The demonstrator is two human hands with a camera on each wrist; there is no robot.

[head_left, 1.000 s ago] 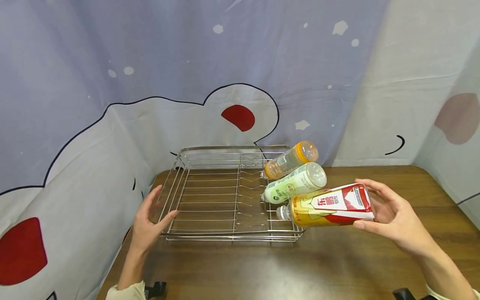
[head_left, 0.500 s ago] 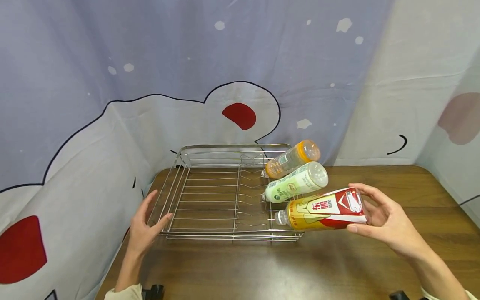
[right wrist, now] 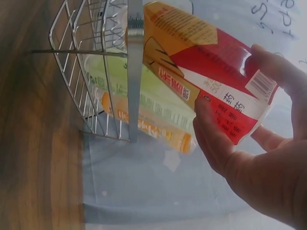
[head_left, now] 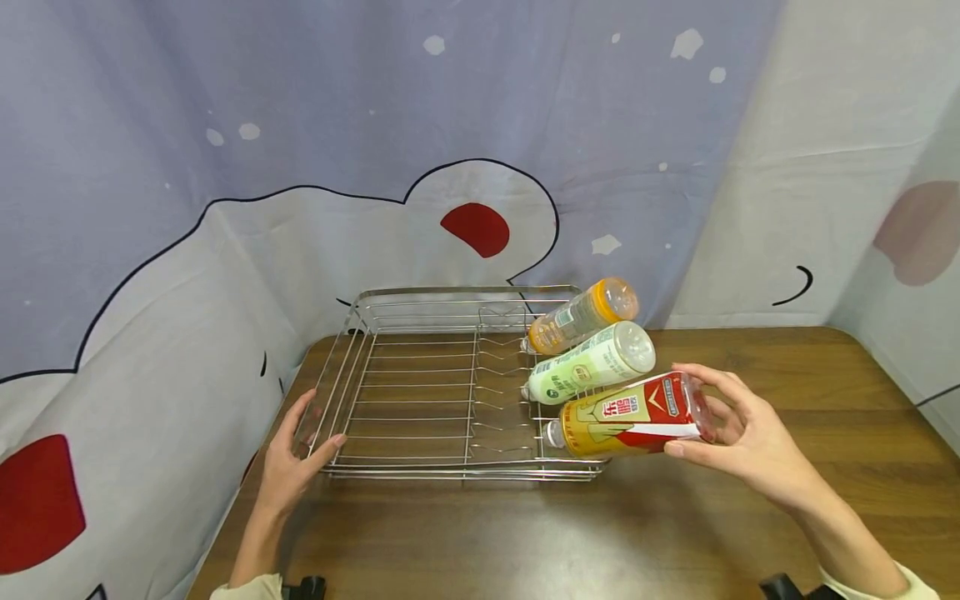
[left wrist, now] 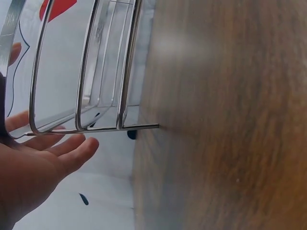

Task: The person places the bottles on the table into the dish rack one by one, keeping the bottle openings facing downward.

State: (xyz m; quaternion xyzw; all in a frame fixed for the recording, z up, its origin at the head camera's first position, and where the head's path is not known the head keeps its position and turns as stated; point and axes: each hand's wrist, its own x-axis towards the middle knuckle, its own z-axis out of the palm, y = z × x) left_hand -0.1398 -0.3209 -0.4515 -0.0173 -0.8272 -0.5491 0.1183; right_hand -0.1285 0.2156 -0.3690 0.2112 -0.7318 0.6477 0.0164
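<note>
Tabletop [head_left: 675, 517]: right-wrist view alone shows red-gold bottle [right wrist: 211, 81] barcode

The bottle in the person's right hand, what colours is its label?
Red, gold-yellow and white on the bottle, clearest in the head view.

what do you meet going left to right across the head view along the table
left hand → wire dish rack → red and yellow bottle → right hand
</note>
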